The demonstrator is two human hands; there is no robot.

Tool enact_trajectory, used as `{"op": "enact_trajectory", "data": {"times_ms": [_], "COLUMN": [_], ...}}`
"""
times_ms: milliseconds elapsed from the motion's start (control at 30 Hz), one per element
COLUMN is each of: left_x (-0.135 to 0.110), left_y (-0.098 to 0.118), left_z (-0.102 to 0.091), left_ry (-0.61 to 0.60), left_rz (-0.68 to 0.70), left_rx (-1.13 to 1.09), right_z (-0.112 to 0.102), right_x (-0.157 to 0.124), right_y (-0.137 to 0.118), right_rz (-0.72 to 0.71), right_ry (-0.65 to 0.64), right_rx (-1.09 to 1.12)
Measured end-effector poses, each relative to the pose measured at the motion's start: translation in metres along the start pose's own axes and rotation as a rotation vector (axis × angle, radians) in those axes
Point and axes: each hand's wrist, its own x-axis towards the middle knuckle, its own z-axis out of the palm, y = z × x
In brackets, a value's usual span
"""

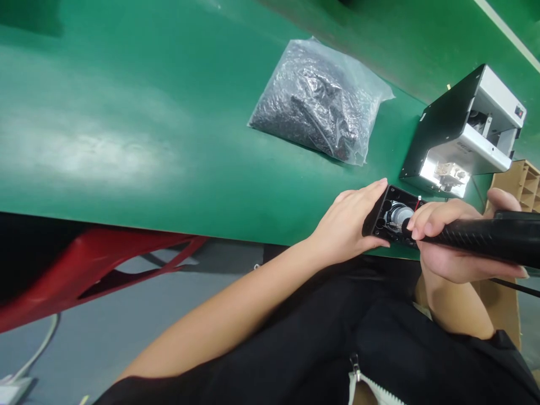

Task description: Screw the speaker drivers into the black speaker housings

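My left hand [352, 222] grips the left side of a small black housing [382, 216] at the table's front edge, thumb below and fingers above. Inside the housing sit a round silver part [400, 215] and a small red wire [418, 202]. My right hand [451, 230] is wrapped around a black electric screwdriver [485, 237], lying nearly level. Its front end points left into the housing, beside a small spring-like coil [394, 225]. Fingers of my right hand cover part of the housing's right side, so whether the tip touches a screw is hidden.
On the green table [189, 140] lies a clear plastic bag [320, 101] of many small dark parts. A black and silver machine [464, 129] stands at the right, close to my right hand. Brown compartments [529, 183] are behind it. A red chair [84, 270] is at lower left.
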Motion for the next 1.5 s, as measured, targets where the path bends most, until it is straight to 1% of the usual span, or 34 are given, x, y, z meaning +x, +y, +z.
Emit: {"op": "enact_trajectory", "data": {"times_ms": [100,200,267,333,433,500,567,667,767,900,1033,1133,1200,1400,1500], "left_x": [0.000,0.000,0.001,0.001,0.002,0.003,0.004,0.004,0.003,0.003,0.004,0.005,0.004,0.003,0.003], "left_y": [0.000,0.000,0.000,0.000,0.001,0.002,0.002,0.002,0.002,0.001,0.002,0.003,0.003,0.002,0.002], "left_z": [0.000,0.001,0.000,0.000,0.000,0.000,0.000,0.000,0.001,0.001,0.000,0.000,0.000,0.000,0.000], "left_ry": [0.010,-0.001,-0.009,-0.016,-0.023,-0.026,-0.026,-0.005,0.024,0.015,-0.006,-0.017,-0.016,-0.005,0.000], "left_rz": [0.009,-0.007,-0.019,-0.025,-0.037,-0.042,-0.042,-0.029,-0.006,-0.005,-0.021,-0.037,-0.039,-0.023,-0.026], "left_rx": [0.003,-0.001,-0.010,-0.015,-0.016,-0.017,-0.019,-0.017,-0.014,-0.021,-0.025,-0.027,-0.029,-0.020,-0.020], "right_z": [0.000,0.000,-0.001,-0.002,-0.003,-0.003,-0.002,-0.001,0.000,0.000,0.001,0.000,-0.001,-0.004,-0.002], "right_x": [0.000,-0.001,-0.001,0.000,0.000,0.000,0.000,0.000,0.001,0.002,0.004,0.007,0.007,0.004,0.002], "right_y": [0.000,-0.001,-0.001,0.002,0.007,0.009,0.008,0.005,0.001,-0.004,-0.009,-0.011,-0.012,-0.009,-0.007], "right_rz": [0.005,0.032,0.047,0.023,-0.062,-0.086,-0.050,0.044,0.096,0.125,0.104,0.141,0.142,0.153,0.162], "right_ry": [-0.004,0.018,0.010,0.000,-0.060,-0.079,-0.034,0.042,0.081,0.093,0.093,0.080,0.070,0.059,0.049], "right_rx": [-0.031,-0.061,-0.064,-0.041,0.004,0.008,0.003,-0.006,-0.002,-0.071,-0.052,-0.076,-0.093,0.008,-0.011]}}
